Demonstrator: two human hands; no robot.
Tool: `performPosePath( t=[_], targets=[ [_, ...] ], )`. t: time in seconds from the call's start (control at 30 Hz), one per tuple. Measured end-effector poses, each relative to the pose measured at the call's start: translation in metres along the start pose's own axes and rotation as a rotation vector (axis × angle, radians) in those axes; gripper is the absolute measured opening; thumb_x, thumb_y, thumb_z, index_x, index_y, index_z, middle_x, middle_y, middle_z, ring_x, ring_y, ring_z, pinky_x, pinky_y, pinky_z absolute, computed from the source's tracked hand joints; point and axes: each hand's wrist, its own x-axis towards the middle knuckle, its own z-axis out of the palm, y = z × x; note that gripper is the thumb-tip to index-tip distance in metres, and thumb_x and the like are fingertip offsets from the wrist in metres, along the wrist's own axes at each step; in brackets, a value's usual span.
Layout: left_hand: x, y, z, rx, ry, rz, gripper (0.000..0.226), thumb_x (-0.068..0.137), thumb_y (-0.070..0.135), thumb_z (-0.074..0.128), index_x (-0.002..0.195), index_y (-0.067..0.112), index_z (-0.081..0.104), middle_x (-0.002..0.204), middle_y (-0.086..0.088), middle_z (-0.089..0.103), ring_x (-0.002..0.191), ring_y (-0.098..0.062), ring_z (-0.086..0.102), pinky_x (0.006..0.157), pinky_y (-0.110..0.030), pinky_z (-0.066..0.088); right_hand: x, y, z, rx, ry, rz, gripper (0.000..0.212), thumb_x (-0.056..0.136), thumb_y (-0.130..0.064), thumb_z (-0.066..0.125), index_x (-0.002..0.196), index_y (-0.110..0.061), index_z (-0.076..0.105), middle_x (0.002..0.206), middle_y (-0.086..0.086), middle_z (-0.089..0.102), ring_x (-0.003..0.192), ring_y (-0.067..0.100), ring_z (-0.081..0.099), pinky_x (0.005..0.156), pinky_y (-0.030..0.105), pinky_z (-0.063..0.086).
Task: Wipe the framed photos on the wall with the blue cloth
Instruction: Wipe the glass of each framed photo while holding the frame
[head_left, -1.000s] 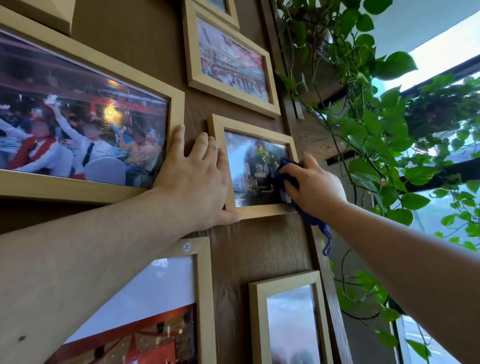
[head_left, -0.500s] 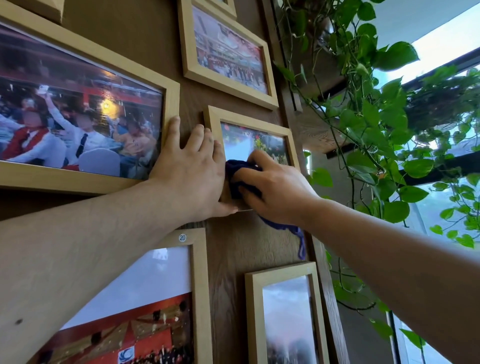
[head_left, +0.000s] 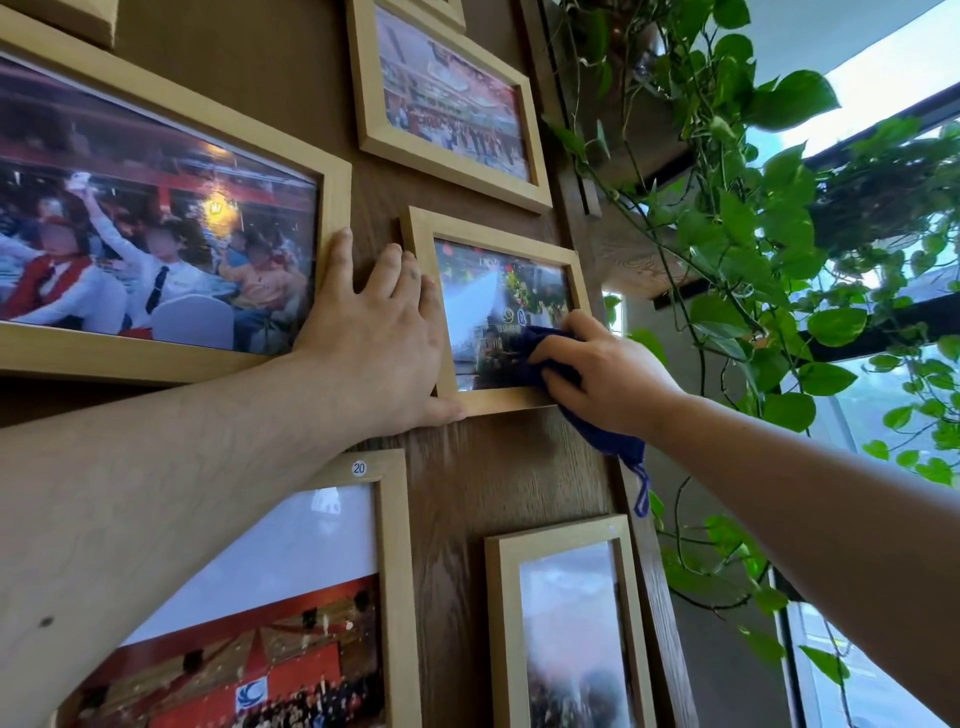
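- The right hand (head_left: 613, 371), bunched around the blue cloth (head_left: 550, 358), has swept from the small frame (head_left: 493, 312)'s left side to its lower right corner.
- The left hand (head_left: 374, 338) stays flat, holding nothing, bracing the frame's left edge.
- This glass seems nearly done; other frames remain.

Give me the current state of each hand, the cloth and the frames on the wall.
left hand: flat on the wall, bracing the small frame's left edge
right hand: pressing the cloth on the glass
blue cloth: bunched, one end hanging below the hand
small middle frame: hanging, being wiped at its lower right
large left frame: hanging, untouched
upper frame: hanging, untouched
lower right frame: hanging, untouched
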Motion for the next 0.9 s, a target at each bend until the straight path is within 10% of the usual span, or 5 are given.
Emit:
performPosePath(
  t=[0.3,0.9],
  targets=[
    [0.0,0.001,-0.001,0.008,-0.013,-0.009,0.119,0.07,0.087,0.034,0.147,0.001,0.007,0.157,-0.022,0.012,0.146,-0.033,0.004,0.113,-0.065,0.002,-0.01,0.028,0.004,-0.138,-0.03,0.222,0.028,0.093,-0.037,0.047,0.119,-0.03,0.055,0.108,0.009,0.05,0.08,0.031,0.057,0.058,0.031,0.042],
    [-0.057,-0.019,-0.009,-0.221,0.188,0.179,0.104,0.076,0.08,0.024,0.146,0.002,0.02,0.155,-0.021,0.021,0.143,-0.035,0.015,0.114,-0.061,0.013,-0.025,-0.07,-0.103,-0.37,-0.071,0.055,0.029,0.093,-0.039,0.046,0.116,-0.025,0.057,0.108,0.012,0.05,0.067,0.035,0.057,0.056,0.037,0.045]
  ],
)
